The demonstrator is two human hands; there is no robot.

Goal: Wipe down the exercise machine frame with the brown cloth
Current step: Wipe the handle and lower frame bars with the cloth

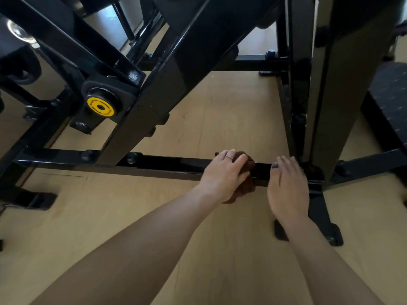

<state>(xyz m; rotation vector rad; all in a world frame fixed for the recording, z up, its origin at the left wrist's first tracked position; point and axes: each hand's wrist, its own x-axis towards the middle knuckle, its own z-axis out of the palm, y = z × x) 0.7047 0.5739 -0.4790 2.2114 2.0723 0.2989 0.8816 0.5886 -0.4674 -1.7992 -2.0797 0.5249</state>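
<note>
A black exercise machine frame fills the view, with a low horizontal bar (167, 165) running across the wooden floor. My left hand (224, 175) grips the brown cloth (246, 186), which is wrapped over this bar near its right end; only a dark bunch of cloth shows beneath and beside the fingers. My right hand (287, 188) rests just to the right, fingers straight and relaxed, thumb touching the bar, holding nothing.
A diagonal black beam (158, 95) rises from the bar at left, beside a pivot with a yellow disc (100, 106). An upright post (317, 106) and its floor foot (326, 223) stand right of my hands. A padded black platform (389, 102) sits far right.
</note>
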